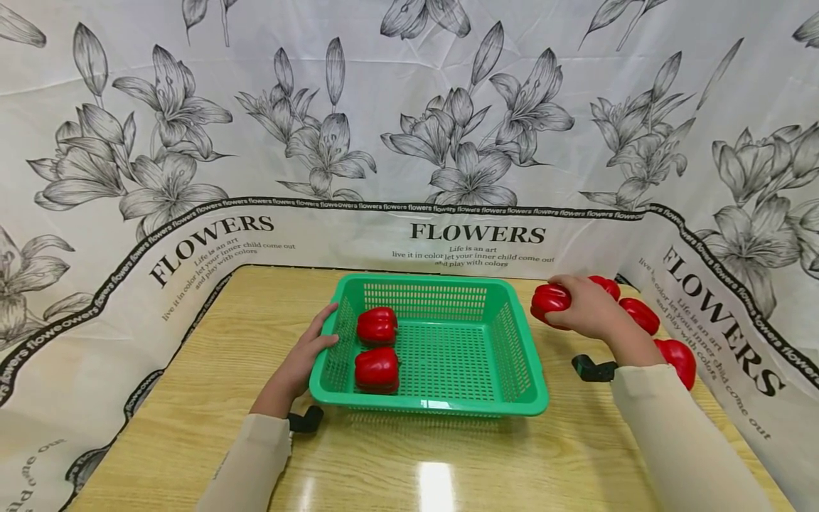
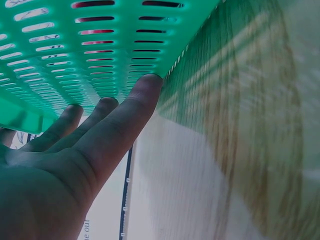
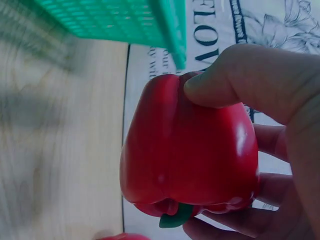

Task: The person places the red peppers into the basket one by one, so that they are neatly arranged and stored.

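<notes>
A green plastic basket (image 1: pixel 441 407) stands on the table with two red bell peppers (image 1: pixel 377 370) in its left part. My left hand (image 1: pixel 296 366) holds the basket's left rim, thumb over the edge. In the left wrist view, its long fingers (image 2: pixel 112 132) lie against the slotted outer wall. Right of the basket, my right hand (image 1: pixel 589 307) grips another red bell pepper (image 3: pixel 192 150). Its thumb presses the bottom end, other fingers are round the far side, and a green stem (image 3: pixel 176 216) shows. This pepper is outside the basket, close to its right rim.
Several more red bell peppers (image 1: pixel 640 316) lie along the table's right side, partly behind my right hand and forearm. The wooden table (image 1: pixel 371 462) is bordered at the back and sides by a flower-printed cloth (image 1: pixel 358 235). Black camera mounts (image 1: pixel 593 368) stick out at both wrists.
</notes>
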A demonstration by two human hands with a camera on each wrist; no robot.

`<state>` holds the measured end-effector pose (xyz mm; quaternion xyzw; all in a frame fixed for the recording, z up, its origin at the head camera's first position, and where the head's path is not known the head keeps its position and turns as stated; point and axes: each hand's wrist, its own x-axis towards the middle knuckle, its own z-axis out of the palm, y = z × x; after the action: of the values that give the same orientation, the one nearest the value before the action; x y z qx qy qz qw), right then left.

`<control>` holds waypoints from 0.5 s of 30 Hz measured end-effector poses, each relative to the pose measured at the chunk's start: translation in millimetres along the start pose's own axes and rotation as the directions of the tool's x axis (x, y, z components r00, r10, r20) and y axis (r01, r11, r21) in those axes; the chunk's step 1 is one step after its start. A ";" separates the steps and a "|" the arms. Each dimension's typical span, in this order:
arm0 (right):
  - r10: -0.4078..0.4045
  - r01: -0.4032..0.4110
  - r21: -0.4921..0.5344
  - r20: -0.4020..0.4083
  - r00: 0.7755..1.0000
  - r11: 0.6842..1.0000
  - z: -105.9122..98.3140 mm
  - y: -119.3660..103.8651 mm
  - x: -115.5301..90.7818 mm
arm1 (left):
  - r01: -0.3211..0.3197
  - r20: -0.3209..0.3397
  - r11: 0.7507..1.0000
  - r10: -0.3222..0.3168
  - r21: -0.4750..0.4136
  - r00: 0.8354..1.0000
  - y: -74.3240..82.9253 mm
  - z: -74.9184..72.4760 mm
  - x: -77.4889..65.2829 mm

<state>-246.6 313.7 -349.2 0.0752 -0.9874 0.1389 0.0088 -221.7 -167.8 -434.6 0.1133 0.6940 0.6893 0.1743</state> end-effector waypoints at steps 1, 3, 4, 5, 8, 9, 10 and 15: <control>-0.005 0.005 -0.004 -0.005 1.000 1.000 -1.1 -1.7 -0.8 | 0.001 0.002 1.000 -0.001 0.000 1.000 -0.2 -0.2 0.2; -0.021 0.021 -0.009 -0.018 1.000 1.000 -3.3 -5.5 -2.2 | 0.000 0.004 1.000 0.000 0.001 1.000 -1.3 -0.8 0.7; -0.029 0.029 -0.010 -0.022 0.999 1.000 -4.6 -7.8 -3.1 | -0.001 0.003 1.000 0.001 0.002 1.000 -2.3 -1.3 1.3; -0.035 0.034 -0.009 -0.029 0.999 0.999 -5.9 -10.0 -3.8 | -0.001 0.000 1.000 0.001 0.002 1.000 -3.8 -2.0 2.2; -0.054 0.054 -0.007 -0.033 0.998 0.999 -9.9 -17.3 -6.0 | -0.003 -0.010 1.000 0.003 0.001 1.000 -9.4 -4.1 5.2; -0.059 0.058 -0.008 -0.033 0.998 0.998 -11.2 -19.4 -6.6 | -0.004 -0.015 1.000 0.004 0.002 1.000 -11.4 -4.7 6.4; -0.064 0.064 -0.007 -0.032 0.997 0.998 -12.6 -21.9 -7.4 | -0.004 -0.020 1.000 0.004 0.002 1.000 -13.4 -5.2 7.6; -0.098 0.099 0.007 -0.035 0.995 0.995 -17.7 -32.2 -10.3 | -0.019 -0.029 1.000 0.019 0.003 0.999 -18.8 -5.4 9.9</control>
<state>-231.7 289.5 -323.8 0.1214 -0.9816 0.1440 0.0322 -231.3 -169.3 -454.2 0.1101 0.6964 0.6915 0.1572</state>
